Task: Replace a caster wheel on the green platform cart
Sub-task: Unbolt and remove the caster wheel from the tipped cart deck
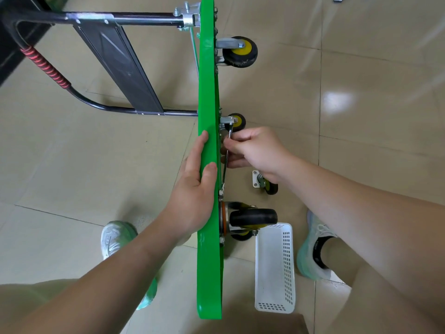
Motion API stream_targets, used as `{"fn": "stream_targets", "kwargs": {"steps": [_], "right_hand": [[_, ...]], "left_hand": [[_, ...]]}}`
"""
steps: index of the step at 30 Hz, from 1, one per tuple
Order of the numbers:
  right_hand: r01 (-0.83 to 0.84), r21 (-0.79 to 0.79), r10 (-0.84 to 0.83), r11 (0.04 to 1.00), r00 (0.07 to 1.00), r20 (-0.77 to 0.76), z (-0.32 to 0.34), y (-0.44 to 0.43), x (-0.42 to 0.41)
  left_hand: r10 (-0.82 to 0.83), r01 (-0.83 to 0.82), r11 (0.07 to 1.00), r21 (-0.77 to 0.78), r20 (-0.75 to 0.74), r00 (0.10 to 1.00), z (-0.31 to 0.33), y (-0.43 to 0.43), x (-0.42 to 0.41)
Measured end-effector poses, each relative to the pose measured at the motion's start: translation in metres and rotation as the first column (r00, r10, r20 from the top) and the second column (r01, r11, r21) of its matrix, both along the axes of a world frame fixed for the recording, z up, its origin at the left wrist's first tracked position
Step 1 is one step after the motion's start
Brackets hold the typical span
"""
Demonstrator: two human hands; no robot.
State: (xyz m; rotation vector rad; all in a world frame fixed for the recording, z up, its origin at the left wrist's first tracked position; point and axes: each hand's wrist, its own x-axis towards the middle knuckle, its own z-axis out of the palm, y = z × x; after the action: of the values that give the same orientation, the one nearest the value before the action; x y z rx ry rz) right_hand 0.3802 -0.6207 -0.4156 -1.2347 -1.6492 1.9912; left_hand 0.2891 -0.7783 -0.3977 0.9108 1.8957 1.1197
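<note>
Against cart (208, 92) underside, right hand (257, 150) pinches wrench (224, 173); left hand (192, 189) braces flat. Risk: wrench slips off nut, upended cart topples.

Floor (373, 68): glossy beige tiles with dark grout lines and a bright glare patch.
Basket (274, 268): white perforated plastic, long and narrow, lying on the floor just beside the right shoe.
Shoes: pale white-green sneakers, left (115, 237) and right (313, 251), well apart.
Dark furniture (7, 56): black, cropped at the upper left.
</note>
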Motion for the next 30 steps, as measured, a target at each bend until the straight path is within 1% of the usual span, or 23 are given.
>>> {"fn": "stream_targets", "kwargs": {"steps": [4, 8, 11, 15, 18, 24, 27, 30], "right_hand": [[-0.095, -0.077, 0.099, 0.993, 0.994, 0.051, -0.003, -0.003, -0.004], [-0.059, -0.124, 0.067, 0.991, 0.996, 0.062, -0.007, -0.005, -0.004], [-0.002, -0.099, 0.008, 0.995, 0.998, 0.059, -0.008, -0.012, -0.003], [0.055, -0.062, -0.056, 0.997, 0.998, -0.005, -0.008, -0.021, 0.005], [0.080, -0.059, -0.082, 0.995, 0.996, -0.025, -0.007, -0.020, 0.012], [0.049, -0.046, -0.050, 0.998, 0.998, -0.028, -0.010, -0.017, 0.004], [0.036, -0.040, -0.036, 0.999, 0.999, -0.009, -0.012, -0.019, -0.001], [0.046, -0.029, -0.047, 0.999, 0.999, -0.027, -0.010, -0.025, 0.000]], "left_hand": [[-0.002, 0.003, 1.000, -0.009, 0.016, 1.000, 0.001, 0.000, 0.000], [-0.004, 0.004, 1.000, -0.021, 0.021, 1.000, -0.001, 0.000, -0.001], [-0.007, 0.007, 1.000, -0.018, 0.018, 1.000, -0.003, 0.001, -0.001], [0.007, -0.007, 1.000, -0.017, 0.015, 1.000, -0.003, 0.001, -0.001], [0.012, -0.012, 1.000, -0.016, 0.004, 1.000, -0.002, 0.001, 0.000], [0.020, -0.020, 0.999, 0.031, -0.011, 1.000, -0.002, 0.001, 0.002], [0.020, -0.020, 0.999, 0.030, -0.012, 1.000, -0.001, 0.001, 0.001], [0.020, -0.020, 0.999, 0.026, -0.006, 1.000, -0.001, 0.002, 0.001]]}}
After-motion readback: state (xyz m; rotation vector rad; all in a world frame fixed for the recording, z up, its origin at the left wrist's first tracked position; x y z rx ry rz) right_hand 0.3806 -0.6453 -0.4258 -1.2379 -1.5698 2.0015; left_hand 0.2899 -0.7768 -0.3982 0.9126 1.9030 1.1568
